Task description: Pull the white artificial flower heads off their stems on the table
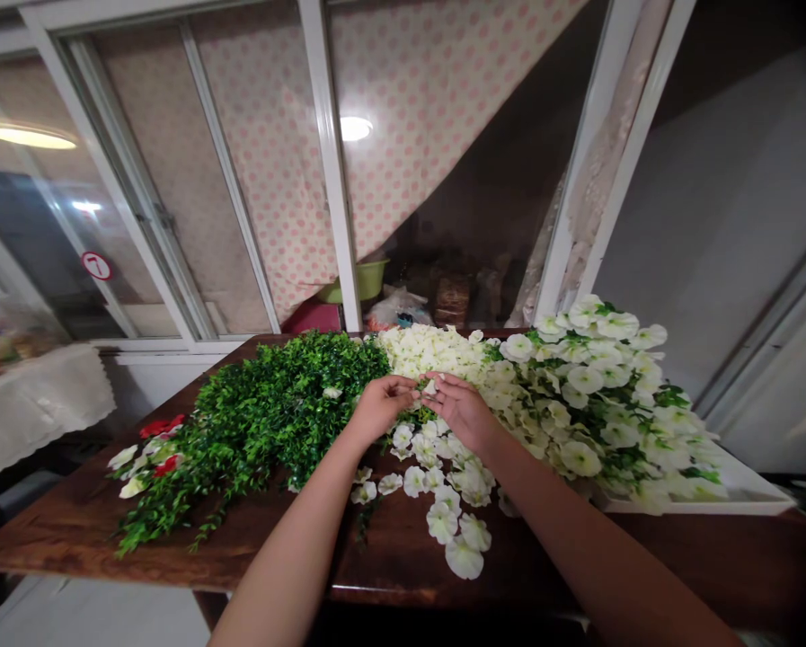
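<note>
A: Worktop (52, 530)?
B: Wooden, set below a curtained window (254, 180), heaped with green foliage (268, 422).
A: Hands?
B: Left hand (379, 409), right hand (463, 412): curled, fingertips close together, grip unclear, above white flowers (443, 512) strewn on the worktop.

This looks like a glassed-in balcony or side room of a home. White-framed sliding windows (332, 153) line the wall, a pink polka-dot curtain (416, 117) hangs askew behind them, and a green plastic basin (362, 280) sits beyond. A lace-edged white tablecloth (31, 413) drapes a side table, and a dark wooden table (58, 539) carries heaped artificial flowers (581, 377).
</note>
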Available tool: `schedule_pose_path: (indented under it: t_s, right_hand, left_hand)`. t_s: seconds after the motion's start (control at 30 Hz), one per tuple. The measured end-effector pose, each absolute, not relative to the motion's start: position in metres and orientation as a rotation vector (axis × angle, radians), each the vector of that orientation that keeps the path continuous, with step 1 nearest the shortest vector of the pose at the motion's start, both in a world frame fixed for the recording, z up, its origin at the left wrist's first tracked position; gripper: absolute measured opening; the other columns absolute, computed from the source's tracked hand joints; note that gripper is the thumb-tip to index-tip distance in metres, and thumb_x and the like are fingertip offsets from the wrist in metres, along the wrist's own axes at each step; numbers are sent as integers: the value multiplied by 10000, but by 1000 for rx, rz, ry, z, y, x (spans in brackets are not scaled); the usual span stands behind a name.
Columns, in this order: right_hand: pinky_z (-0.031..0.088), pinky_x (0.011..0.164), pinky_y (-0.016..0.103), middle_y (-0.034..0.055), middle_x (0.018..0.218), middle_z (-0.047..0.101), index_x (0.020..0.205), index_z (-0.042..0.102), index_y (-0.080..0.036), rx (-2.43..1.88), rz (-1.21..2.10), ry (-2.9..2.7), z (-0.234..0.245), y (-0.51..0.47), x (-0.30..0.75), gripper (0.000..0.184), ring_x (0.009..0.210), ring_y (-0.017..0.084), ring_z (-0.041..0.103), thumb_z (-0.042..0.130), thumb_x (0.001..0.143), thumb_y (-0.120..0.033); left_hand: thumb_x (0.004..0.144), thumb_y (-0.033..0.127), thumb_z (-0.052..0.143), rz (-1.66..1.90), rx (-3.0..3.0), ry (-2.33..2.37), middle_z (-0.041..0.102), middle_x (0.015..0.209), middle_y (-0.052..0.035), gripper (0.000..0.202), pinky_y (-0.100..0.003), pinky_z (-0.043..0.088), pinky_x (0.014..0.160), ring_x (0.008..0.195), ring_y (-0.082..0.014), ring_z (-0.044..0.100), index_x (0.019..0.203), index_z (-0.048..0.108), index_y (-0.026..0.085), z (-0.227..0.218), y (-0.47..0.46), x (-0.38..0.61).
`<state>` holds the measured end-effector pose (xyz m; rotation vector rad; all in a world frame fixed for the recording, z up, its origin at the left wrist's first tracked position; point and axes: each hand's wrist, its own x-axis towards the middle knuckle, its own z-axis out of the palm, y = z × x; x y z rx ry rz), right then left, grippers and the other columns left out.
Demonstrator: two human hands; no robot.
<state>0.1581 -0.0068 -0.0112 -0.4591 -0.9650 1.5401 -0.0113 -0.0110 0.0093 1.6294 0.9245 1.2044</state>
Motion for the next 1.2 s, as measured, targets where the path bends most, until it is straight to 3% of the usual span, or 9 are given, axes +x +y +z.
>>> schedule_pose_path:
  t_s: [0.13,0.3,0.47,0.7,0.8,0.9,1.03,1.2]
  right_hand:
    - [500,840,359,45,905,674,893,697,-192,-524,1484,-991,-7,-10,159,262,807,175,632,774,693,-341]
    - [506,864,366,56,1032,674,859,715,-184,-670,1384,-1074,-6,-14,158,276,786,157,636,773,685,-392]
    - [533,775,365,-4,735,646,913,705,-177,-731,1394,-1062,-7,-15,154,374,656,145,636,812,625,-391]
    - [546,820,372,37,742,686,734,690,-143,-663,1468,-1084,-3,-19,154,278,718,170,664,853,579,-306]
    - [564,782,363,48,699,687,726,688,-137,-723,1485,-1112,-4,-18,155,266,678,165,666,841,613,-323]
    - [583,678,335,47,622,667,731,686,-133,-776,1484,-1103,-5,-16,156,257,610,172,669,836,633,-317]
    - [574,546,297,66,635,690,712,673,-146,-799,1490,-1113,-5,-15,157,246,538,175,663,825,654,-331]
    - [559,532,301,87,697,710,710,663,-142,-881,1467,-1190,-1,-20,156,272,509,161,645,806,666,-369]
  left_hand:
    - [685,210,649,1206,1623,943,639,694,-10,288,-246,432,614,605,-125,576,960,651,127,12,-11,-13]
    - [661,164,501,1193,1564,954,604,646,7,228,-255,438,585,567,-140,599,847,631,145,15,-12,-13]
    - [649,178,419,1163,1556,1000,572,556,-7,202,-255,408,547,506,-139,555,665,616,139,10,-10,-13]
    - [605,152,407,1157,1599,1135,527,520,20,204,-244,334,494,434,-113,427,664,602,159,6,-8,-12]
    - [642,150,429,1200,1745,1183,513,544,7,202,-253,341,544,531,-139,447,685,626,163,7,-9,-15]
    - [730,192,435,1211,1880,1194,532,627,-14,179,-268,362,614,657,-168,482,669,603,177,11,-13,-16]
    - [848,367,442,1211,1914,1153,521,678,0,268,-260,348,636,681,-156,458,700,569,183,15,-21,-11]
    - [819,490,525,1212,1835,1065,460,627,23,339,-238,306,569,606,-119,394,707,564,172,15,-21,-6]
